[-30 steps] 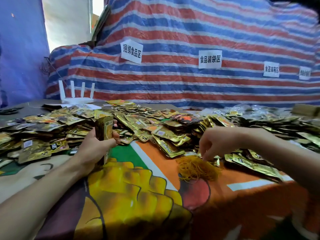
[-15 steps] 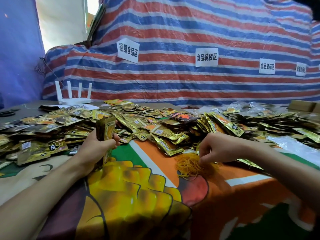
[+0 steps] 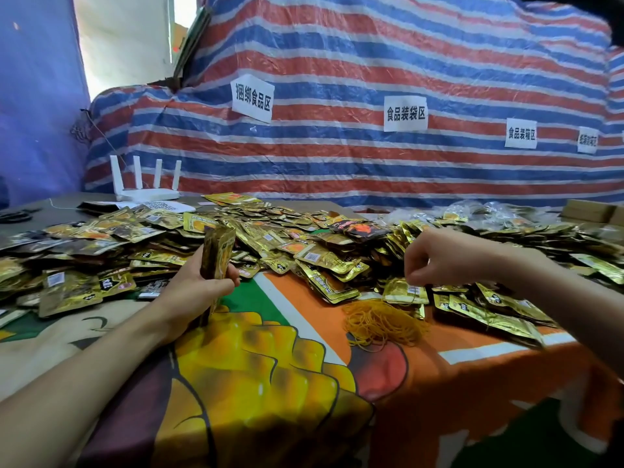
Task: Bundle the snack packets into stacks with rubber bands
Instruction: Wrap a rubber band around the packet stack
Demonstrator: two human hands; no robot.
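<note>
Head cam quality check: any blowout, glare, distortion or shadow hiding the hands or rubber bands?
Head view: bright opening upper left is blown out white; the wide-angle lens bows the striped tarp; foil packets throw small glints; a shadow darkens the tablecloth along the bottom edge. Left hand, right hand and rubber bands are evenly lit and sharp enough to read.

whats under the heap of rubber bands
The rubber bands lie on the orange part of the printed cloth. What the cloth covers beneath them cannot be seen.

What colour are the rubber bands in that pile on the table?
Yellow-orange; the rubber bands show best in the head view, lying on the orange cloth.
</note>
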